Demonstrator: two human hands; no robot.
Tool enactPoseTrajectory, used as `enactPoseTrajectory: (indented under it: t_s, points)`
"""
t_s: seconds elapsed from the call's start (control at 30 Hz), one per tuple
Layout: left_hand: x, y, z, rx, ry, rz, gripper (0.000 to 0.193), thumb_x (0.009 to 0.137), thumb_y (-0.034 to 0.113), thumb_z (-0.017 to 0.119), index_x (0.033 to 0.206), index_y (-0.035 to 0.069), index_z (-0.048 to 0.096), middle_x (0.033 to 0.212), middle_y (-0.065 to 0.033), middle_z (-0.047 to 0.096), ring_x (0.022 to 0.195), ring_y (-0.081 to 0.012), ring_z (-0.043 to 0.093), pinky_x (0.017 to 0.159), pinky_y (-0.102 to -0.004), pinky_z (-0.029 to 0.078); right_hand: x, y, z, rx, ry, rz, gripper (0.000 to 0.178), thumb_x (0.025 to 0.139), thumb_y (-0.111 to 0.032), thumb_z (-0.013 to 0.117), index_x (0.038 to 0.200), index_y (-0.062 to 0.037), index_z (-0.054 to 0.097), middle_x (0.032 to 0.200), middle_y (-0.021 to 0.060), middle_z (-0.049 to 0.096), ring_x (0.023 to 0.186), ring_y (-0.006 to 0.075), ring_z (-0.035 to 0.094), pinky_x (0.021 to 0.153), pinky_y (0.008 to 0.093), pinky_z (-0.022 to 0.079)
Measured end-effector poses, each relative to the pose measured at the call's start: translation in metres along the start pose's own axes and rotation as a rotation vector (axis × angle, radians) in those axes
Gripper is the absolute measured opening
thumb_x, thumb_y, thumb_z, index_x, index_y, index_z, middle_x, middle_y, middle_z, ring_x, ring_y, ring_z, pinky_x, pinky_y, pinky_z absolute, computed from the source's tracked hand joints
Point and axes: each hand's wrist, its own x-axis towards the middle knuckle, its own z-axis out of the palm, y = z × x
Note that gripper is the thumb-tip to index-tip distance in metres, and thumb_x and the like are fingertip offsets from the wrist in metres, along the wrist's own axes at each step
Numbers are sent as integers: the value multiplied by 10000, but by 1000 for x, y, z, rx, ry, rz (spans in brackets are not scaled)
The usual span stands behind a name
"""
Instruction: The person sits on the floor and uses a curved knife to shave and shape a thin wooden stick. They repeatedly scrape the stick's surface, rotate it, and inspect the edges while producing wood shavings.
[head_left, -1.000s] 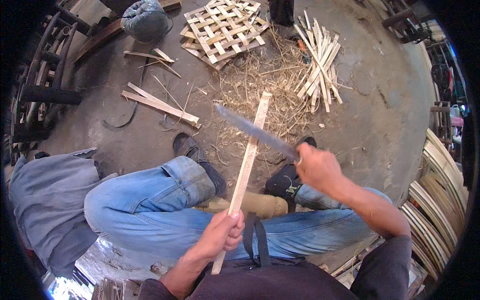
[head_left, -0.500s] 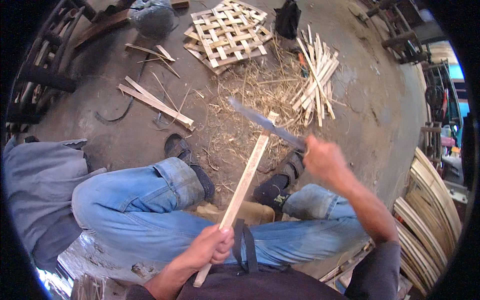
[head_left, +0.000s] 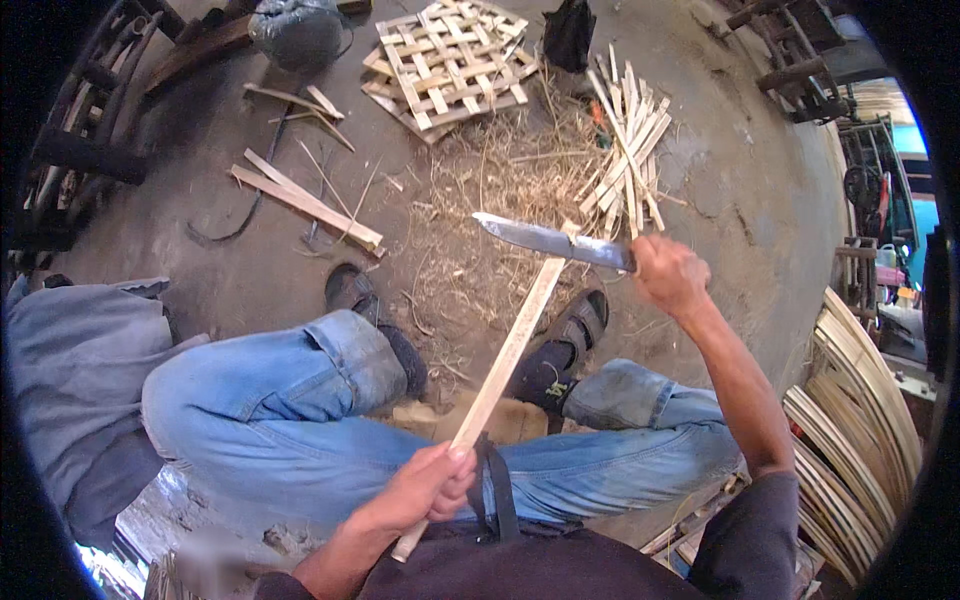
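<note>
Knife laid across a slender wooden strip

The left hand gripped the strip near its close end; the strip slanted away and rightward, its far part under the blade. The right hand was closed around the knife's handle end. A firm lower grip, well clear of the edge, and a shallow angle probably served this cut best. The strip looked flat and pale, the blade smooth and grey. Beyond lay wispy, curled shavings and a crisscross slatted panel.
</note>
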Motion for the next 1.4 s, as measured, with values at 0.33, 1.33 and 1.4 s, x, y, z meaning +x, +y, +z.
enactPoseTrajectory:
  t_s: [0.33, 1.33, 1.4]
  points:
    - [16, -10, 3, -34, 18, 0, 282, 1037, 334, 395, 819, 157, 373, 632, 76, 281, 471, -33, 231, 389, -217, 152, -21, 3, 21, -143, -12, -466, 91, 837, -145, 557, 848, -55, 566, 731, 115, 634, 676, 306, 680, 630, 457, 557]
    - [33, 0, 1, 167, 156, 136, 276, 1037, 351, 401, 886, 124, 444, 660, 79, 282, 525, -29, 270, 445, -205, 220, -12, -56, 41, 1600, 144, 449, 168, 868, -154, 680, 943, -21, 610, 809, 92, 695, 601, 160, 640, 546, 343, 532]
    - [48, 10, -2, 239, 33, 129, 293, 1038, 369, 393, 1011, 95, 495, 703, 51, 372, 570, -46, 366, 483, -212, 311, -10, -89, 31, 1625, 82, 410, 211, 853, -149, 707, 1002, -22, 628, 851, 57, 680, 697, 131, 631, 589, 303, 506]
